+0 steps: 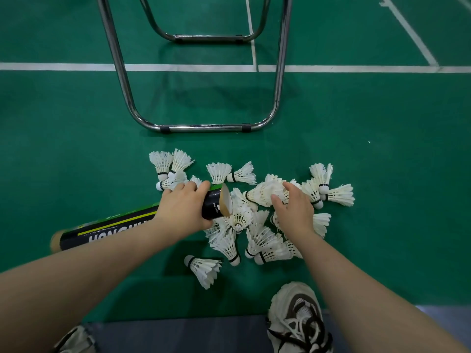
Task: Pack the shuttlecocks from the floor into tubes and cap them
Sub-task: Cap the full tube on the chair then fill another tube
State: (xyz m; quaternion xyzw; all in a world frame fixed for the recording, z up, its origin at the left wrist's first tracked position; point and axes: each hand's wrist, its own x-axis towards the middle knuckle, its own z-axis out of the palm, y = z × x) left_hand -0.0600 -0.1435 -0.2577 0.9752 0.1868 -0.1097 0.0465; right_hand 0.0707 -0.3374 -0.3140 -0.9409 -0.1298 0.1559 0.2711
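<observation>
Head view, nearest first: your right sneaker (pixel 300 317) stands on the green floor (pixel 76 149) at the bottom edge, with your denim-covered knee (pixel 178 335) just to its left. A little further out, a lone shuttlecock (pixel 204 270) lies on its side with its cork to the left, apart from the rest. Beyond it the pile of shuttlecocks (pixel 257 240) spreads across the floor, white feather skirts overlapping and pointing every way. Your left hand (pixel 183 207) grips the black and green tube (pixel 107 228) near its open end, with the fingers wrapped over the top. The tube runs from the lower left up to the right, and its uncapped mouth (pixel 226 203) faces the pile, just beside the nearest feathers. Your right hand (pixel 295 210) reaches into the middle of the pile, thumb and fingers curled round the skirt of one shuttlecock (pixel 265 193), whose cork points toward the tube mouth. More shuttlecocks lie scattered to either side of your hands. Farther off stands a chrome tubular frame (pixel 204 127), its lower bar resting on the floor, and behind it white court lines (pixel 63 67) cross the green.
</observation>
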